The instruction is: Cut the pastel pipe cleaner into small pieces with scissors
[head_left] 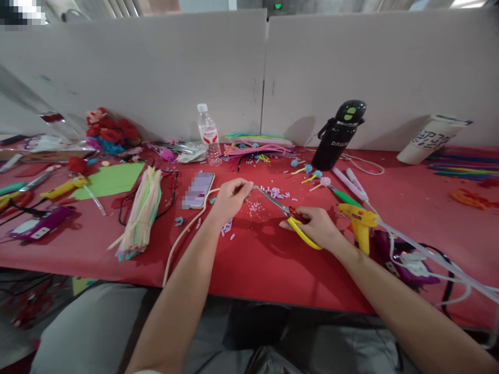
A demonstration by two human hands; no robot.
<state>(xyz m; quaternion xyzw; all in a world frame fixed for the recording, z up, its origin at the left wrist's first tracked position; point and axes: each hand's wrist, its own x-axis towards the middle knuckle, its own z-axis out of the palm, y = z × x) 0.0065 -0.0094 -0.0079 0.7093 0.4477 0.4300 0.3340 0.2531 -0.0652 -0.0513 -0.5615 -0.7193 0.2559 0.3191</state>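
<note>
My right hand [312,224] is closed around the handles of a pair of scissors [276,202]. The handles are yellow and red, and the slim metal blades point left. At the blade tips, my left hand [233,196] pinches thumb against fingers. What it holds there is too small to make out. Below and beside the tips, short lilac pieces [275,192] lie scattered with fine pale clippings [255,209]. More lilac pieces [227,227] rest under my left wrist. A cream cable [177,243] runs past my left forearm.
Left are a phone [199,190], a bundle of pale pipe cleaners [142,213] and green paper [113,180]. A water bottle [209,136] and a black flask [338,136] stand behind. A yellow glue gun [362,224] sits beside my right forearm. A white cup [431,139] leans far right.
</note>
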